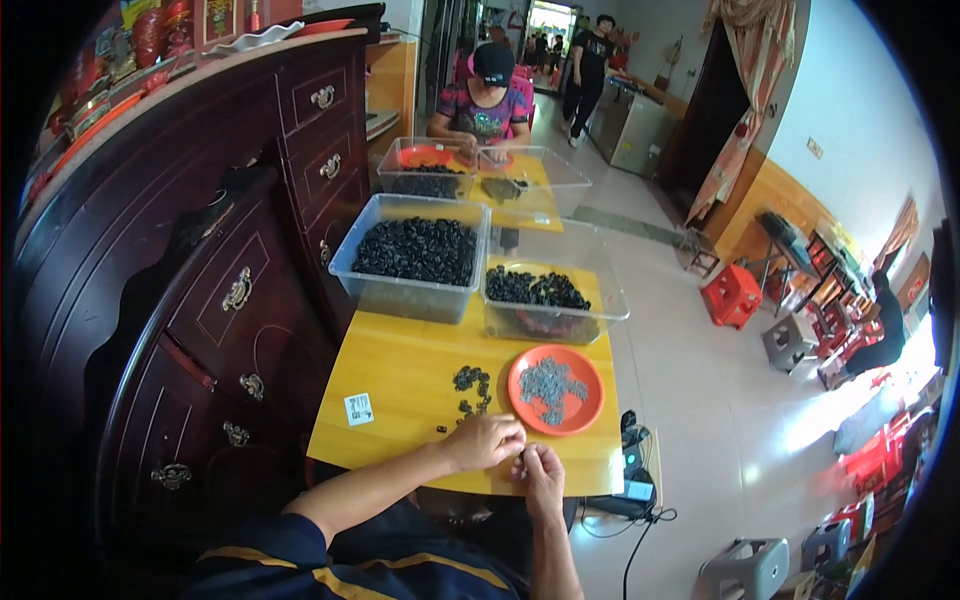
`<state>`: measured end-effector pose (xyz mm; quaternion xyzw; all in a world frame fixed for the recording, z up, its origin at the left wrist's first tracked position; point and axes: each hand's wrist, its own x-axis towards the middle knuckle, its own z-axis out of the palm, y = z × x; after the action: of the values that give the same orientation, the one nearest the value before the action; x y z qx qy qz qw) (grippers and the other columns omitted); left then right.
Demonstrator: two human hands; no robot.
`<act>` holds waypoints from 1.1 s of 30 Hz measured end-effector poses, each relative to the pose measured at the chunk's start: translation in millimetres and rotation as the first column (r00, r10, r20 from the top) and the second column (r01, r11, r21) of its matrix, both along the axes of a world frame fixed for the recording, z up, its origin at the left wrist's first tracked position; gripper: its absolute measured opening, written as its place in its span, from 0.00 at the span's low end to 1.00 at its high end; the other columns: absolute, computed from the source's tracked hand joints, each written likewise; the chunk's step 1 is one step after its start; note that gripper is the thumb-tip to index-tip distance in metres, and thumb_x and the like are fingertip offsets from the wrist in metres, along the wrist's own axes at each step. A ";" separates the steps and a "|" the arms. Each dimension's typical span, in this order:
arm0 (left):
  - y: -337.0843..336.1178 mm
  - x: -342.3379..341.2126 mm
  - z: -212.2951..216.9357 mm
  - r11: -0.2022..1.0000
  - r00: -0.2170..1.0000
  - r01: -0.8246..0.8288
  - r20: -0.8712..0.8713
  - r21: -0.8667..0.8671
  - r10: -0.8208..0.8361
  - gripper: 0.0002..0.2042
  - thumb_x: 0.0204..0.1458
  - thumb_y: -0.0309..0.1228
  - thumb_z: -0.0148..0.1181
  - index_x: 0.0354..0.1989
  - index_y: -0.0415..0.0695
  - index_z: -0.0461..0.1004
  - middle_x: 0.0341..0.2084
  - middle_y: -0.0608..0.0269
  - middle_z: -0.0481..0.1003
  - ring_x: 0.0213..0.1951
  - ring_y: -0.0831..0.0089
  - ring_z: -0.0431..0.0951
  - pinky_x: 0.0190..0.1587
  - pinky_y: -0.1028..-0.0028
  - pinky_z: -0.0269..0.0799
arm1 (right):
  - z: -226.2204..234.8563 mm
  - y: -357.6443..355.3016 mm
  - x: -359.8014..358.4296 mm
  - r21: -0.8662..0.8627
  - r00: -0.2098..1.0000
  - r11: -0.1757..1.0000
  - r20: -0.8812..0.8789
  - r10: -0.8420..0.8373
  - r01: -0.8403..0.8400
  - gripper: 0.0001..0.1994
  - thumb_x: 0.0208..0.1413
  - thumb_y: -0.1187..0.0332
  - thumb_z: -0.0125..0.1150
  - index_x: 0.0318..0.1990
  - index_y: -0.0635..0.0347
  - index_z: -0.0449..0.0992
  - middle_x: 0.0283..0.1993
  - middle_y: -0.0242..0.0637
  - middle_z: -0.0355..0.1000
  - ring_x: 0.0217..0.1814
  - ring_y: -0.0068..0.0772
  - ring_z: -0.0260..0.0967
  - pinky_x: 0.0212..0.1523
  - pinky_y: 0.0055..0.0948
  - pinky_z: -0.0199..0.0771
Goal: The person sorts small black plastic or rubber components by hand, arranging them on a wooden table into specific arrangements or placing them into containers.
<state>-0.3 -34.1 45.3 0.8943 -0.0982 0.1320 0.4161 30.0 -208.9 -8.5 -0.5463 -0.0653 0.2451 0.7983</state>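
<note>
Over the near edge of the yellow table [400, 380], my left hand [487, 441] and my right hand [541, 470] are close together, fingers pinched. A small dark piece shows at my right fingertips; its kind is too small to tell. What my left fingers hold, if anything, is hidden. Just beyond my hands lies an orange-red plate [517, 386] with a heap of small silvery metal pieces [550, 388]. Loose small black parts [470, 380] are scattered left of the plate, beyond my left hand.
Two clear plastic bins, the left [345, 250] fuller and the right [615, 300] lower, hold black parts across the table. A white label [358, 409] lies at left. Dark wooden cabinets [230, 300] line the left side. Another person [485, 105] sits opposite. Cables [640, 510] hang beside the right edge.
</note>
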 end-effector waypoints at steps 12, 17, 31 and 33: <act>16.0 -40.8 -15.5 0.994 0.990 -0.023 0.141 0.107 0.008 0.06 0.53 0.33 0.62 0.33 0.44 0.77 0.28 0.61 0.76 0.32 0.60 0.80 0.34 0.65 0.76 | 7.7 3.8 -8.9 -0.132 0.974 0.966 -0.081 0.211 -0.221 0.07 0.63 0.66 0.59 0.38 0.60 0.75 0.32 0.31 0.74 0.30 0.21 0.71 0.34 0.21 0.75; 21.6 -46.0 -17.9 0.996 0.997 -0.054 0.046 -0.065 0.057 0.06 0.54 0.32 0.62 0.33 0.43 0.78 0.26 0.60 0.77 0.30 0.63 0.80 0.33 0.67 0.74 | 6.7 12.2 -8.5 -0.152 0.973 0.962 -0.003 0.230 -0.228 0.06 0.62 0.66 0.60 0.37 0.59 0.75 0.30 0.29 0.73 0.29 0.20 0.70 0.33 0.21 0.74; 28.4 -50.8 -48.5 0.943 0.991 -0.136 -0.036 -0.303 0.132 0.07 0.54 0.32 0.59 0.29 0.41 0.73 0.23 0.53 0.76 0.27 0.60 0.79 0.31 0.65 0.72 | 0.8 31.1 -14.2 -0.292 0.953 0.946 0.218 0.210 -0.142 0.04 0.62 0.71 0.60 0.36 0.63 0.75 0.31 0.26 0.73 0.33 0.15 0.68 0.37 0.18 0.69; 29.5 -51.4 -48.0 0.944 0.990 -0.137 -0.004 -0.300 0.142 0.08 0.54 0.32 0.59 0.29 0.41 0.73 0.22 0.53 0.75 0.26 0.60 0.78 0.31 0.65 0.71 | 4.8 30.6 -13.8 -0.295 0.951 0.945 0.227 0.210 -0.139 0.04 0.61 0.72 0.60 0.36 0.63 0.75 0.30 0.26 0.73 0.32 0.16 0.68 0.36 0.18 0.69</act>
<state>-51.7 -4.5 -2.7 0.8244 -0.0174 0.1825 0.5356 16.2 -178.3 -3.7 -0.6708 -0.1815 0.2496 0.6743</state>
